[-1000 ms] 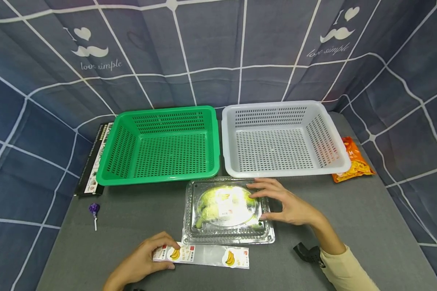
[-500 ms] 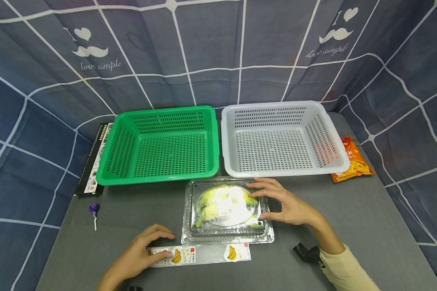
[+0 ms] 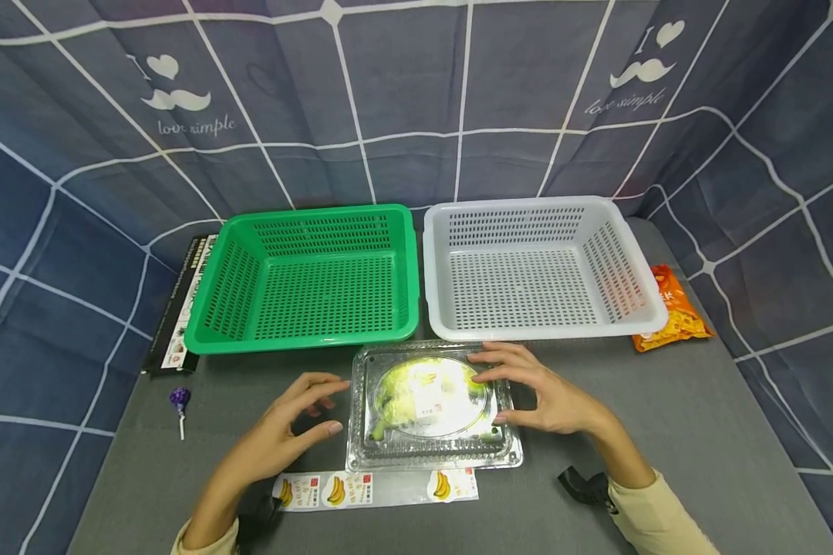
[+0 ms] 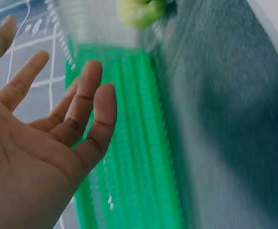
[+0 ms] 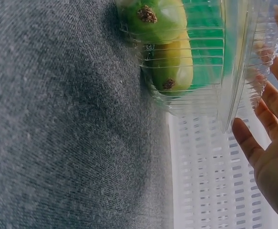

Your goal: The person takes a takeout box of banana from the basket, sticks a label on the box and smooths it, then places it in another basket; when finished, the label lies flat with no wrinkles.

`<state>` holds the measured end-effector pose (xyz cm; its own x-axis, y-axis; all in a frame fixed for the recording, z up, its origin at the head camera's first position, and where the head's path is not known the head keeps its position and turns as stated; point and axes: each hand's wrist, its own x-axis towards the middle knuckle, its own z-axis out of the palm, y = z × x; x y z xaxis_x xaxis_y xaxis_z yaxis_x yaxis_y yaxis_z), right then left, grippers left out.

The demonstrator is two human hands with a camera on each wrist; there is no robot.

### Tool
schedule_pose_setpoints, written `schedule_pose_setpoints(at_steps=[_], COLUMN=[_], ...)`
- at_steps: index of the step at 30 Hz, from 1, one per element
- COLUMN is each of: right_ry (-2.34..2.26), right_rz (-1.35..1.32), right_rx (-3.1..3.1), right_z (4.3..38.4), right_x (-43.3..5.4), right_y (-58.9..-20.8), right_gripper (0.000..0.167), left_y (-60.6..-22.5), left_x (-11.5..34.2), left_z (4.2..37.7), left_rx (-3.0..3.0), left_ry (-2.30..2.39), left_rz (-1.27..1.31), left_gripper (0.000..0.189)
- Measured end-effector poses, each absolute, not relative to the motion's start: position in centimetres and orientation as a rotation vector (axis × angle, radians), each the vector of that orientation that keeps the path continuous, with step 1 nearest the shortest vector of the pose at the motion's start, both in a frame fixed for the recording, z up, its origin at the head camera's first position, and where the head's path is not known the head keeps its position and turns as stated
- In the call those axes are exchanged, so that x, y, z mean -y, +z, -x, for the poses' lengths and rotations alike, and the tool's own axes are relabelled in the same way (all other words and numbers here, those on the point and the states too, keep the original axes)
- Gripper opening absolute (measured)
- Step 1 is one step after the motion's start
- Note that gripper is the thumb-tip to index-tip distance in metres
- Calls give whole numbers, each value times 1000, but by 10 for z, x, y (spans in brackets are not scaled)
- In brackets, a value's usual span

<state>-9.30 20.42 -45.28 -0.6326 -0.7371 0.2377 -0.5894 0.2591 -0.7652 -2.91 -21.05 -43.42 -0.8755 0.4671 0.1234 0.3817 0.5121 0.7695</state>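
A clear plastic clamshell box (image 3: 433,456) lies closed at the table's centre, with greenish-yellow bananas (image 5: 172,64) inside. A banana-print label (image 3: 426,401) shows on its oval lid panel. My left hand (image 3: 284,432) is beside the box's left edge, fingers spread and holding nothing; its fingertips come right up to the rim. At the opposite side my right hand (image 3: 541,393) rests its relaxed fingertips on the lid and right rim. Below the box lies a strip of banana stickers (image 3: 382,488), its upper edge close along the box's front rim.
Behind the box stand a green basket (image 3: 298,341) and a white basket (image 3: 548,331), side by side. An orange snack bag (image 3: 676,312) sits at the right. At the left are a purple lollipop (image 3: 179,399) and a flat black-and-white box (image 3: 180,308).
My left hand has let go of the sticker strip and moved up and right to the box's left edge. The strip has shifted slightly left. My right hand stays put.
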Motion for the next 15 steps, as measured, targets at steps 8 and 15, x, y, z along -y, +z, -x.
schedule_pose_setpoints(at_steps=[8, 15], right_ry=[-1330, -1414], right_rz=[1288, 1315], right_rx=[-2363, -2404], right_z=[90, 91], right_x=[-202, -207], right_y=[-456, -453], right_gripper=[55, 62], left_y=[-445, -449], left_x=[188, 186], left_z=[45, 46], left_rx=[-2604, -2571], left_ry=[1322, 1373], left_rz=[-665, -598], left_gripper=[58, 62])
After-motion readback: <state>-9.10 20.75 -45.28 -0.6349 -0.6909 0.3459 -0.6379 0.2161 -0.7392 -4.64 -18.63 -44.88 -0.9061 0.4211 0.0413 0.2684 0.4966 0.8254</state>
